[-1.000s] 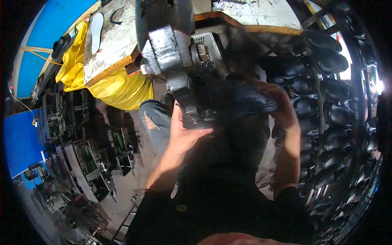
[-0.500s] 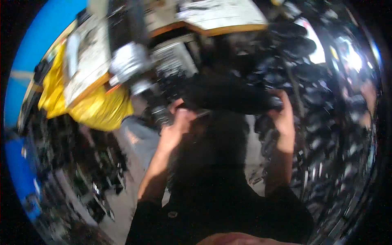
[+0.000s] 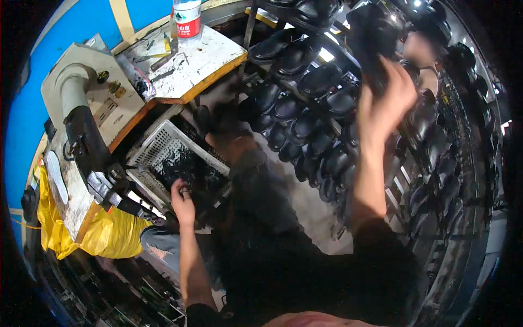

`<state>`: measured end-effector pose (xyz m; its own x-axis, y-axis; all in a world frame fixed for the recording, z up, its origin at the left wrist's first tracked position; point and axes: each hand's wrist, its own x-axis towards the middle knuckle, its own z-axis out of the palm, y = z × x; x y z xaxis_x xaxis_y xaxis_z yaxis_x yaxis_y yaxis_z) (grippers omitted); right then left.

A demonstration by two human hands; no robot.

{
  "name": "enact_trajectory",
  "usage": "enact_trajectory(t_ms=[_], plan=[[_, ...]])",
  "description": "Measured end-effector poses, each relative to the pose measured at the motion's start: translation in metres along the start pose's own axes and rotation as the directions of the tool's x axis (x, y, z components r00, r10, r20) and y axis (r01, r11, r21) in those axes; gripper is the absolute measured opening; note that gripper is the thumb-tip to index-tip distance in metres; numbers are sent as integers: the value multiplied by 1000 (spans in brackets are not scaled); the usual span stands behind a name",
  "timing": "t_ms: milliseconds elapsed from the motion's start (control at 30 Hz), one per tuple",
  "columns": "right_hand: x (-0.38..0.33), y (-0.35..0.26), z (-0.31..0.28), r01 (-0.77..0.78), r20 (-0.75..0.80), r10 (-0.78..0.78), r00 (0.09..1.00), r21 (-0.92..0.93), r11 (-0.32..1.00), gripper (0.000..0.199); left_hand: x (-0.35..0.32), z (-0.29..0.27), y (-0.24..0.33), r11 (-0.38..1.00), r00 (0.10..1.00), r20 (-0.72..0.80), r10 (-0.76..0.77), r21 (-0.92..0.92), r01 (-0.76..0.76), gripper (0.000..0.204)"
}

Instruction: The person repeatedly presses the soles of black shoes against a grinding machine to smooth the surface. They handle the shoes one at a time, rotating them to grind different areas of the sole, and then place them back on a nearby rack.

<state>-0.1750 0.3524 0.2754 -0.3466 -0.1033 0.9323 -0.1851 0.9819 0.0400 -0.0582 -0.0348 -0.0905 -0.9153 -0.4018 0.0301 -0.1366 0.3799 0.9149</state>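
Raised at the upper right, my right hand (image 3: 388,101) grips a black shoe (image 3: 373,35) beside the shoe rack. The shoe is blurred and dark, so its outline is hard to make out. Lower on the left, my left hand (image 3: 183,203) hovers at the near edge of a grey plastic crate (image 3: 140,150), apart from the shoe. Its fingers are slightly bent and loose, with nothing seen in them. Black scraps (image 3: 185,163) lie in the crate. Close by on the left is the dark arm of a machine (image 3: 90,141) with a metal tip.
Racks hold rows of black shoes (image 3: 321,79) along the right. A worktable (image 3: 210,52) carries a bottle (image 3: 188,22) and small tools. Near the machine lie a pale insole-shaped piece (image 3: 55,177) and a yellow sack (image 3: 117,234). My legs are bent below.
Both hands held the dark item in front of me earlier. Now my left hand is off it and lower left, while my right has lifted it toward the rack. The view has turned.
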Motion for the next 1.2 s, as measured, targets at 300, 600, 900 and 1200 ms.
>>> enact_trajectory(t_ms=[300, 600, 900, 1200], plan=[[5, 19, 12, 86, 312, -23, 950, -190, 978, 60, -36, -17, -8, 1000, 999, 46, 1, 16, -2, 56], [-17, 64, -36, 80, 334, -30, 942, -137, 987, 48, -54, 5, 47, 964, 937, 349, -16, -243, 107, 37], [-106, -61, -38, -43, 167, -132, 977, 764, 644, 46, -67, -7, 110, 679, 855, 516, -50, -610, 408, 62], [-227, -77, 46, -856, 964, -165, 210, 99, -507, 39, -70, -66, 133, 615, 987, 156, 22, -781, 110, 86]])
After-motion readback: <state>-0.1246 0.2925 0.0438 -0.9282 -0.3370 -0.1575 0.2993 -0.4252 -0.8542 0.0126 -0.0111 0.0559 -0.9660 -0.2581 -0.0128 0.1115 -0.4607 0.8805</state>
